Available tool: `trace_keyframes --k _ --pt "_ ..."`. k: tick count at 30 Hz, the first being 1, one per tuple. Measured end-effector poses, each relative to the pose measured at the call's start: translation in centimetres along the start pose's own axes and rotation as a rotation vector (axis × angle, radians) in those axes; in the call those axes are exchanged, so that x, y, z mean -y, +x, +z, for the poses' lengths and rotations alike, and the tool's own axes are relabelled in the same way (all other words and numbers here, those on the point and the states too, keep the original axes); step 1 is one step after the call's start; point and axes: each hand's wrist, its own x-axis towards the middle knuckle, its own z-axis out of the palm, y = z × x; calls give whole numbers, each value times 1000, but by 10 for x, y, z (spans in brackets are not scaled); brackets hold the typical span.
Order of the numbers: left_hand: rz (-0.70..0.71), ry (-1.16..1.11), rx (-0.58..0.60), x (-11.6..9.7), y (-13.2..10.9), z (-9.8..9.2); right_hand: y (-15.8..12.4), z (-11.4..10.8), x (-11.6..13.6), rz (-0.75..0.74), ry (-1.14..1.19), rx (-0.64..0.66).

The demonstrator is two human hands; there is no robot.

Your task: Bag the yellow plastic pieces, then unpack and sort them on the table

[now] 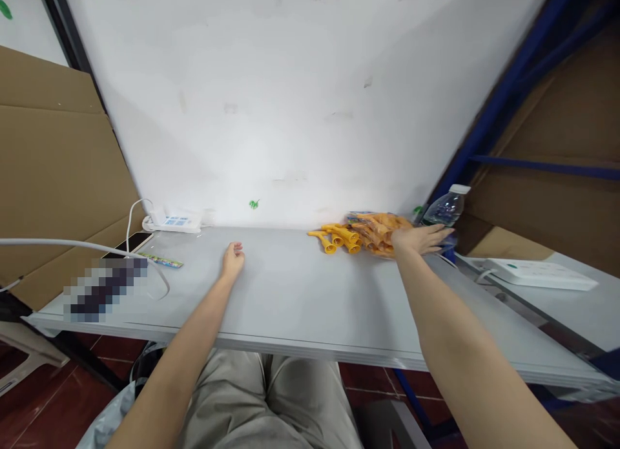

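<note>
My right hand (422,240) reaches to the back right of the table, fingers stretched out. Its wrist side overlaps the right end of a clear plastic bag (380,232) full of orange-yellow horn-shaped plastic pieces. The fingers pass in front of a clear bottle (445,207) with a white cap; whether they touch it I cannot tell. Several loose yellow horn-shaped pieces (341,236) lie at the bag's left end. My left hand (233,260) rests on the table left of centre, fingers curled in, with nothing visible in them.
On the grey table (300,294), a white power strip (174,224), a phone (140,242) and a colourful strip (165,261) lie at left, beneath a white cable (62,242). Another power strip (542,273) sits at right. Cardboard (53,177) and a blue frame (489,106) flank the table.
</note>
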Motion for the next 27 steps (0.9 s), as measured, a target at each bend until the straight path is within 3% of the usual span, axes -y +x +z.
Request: trace_keyframes --k 2,3,8,11,14,19,27 --pt "0 4 -1 0 0 0 -6 -2 9 14 28 -15" --pt "1 8 -1 0 0 0 -10 -2 14 -61 40 -4" --pt "-5 46 5 -1 0 0 -42 9 37 -675 -93 206" --pt "2 77 10 -1 0 -1 -75 26 35 -870 -158 288" --pt "17 105 22 -2 -1 -2 -111 44 24 -897 -221 399" --pt "29 157 30 -4 -3 -2 -142 58 10 -856 -231 813" --pt "74 324 72 -6 -6 0 -142 50 5 -801 -188 850"
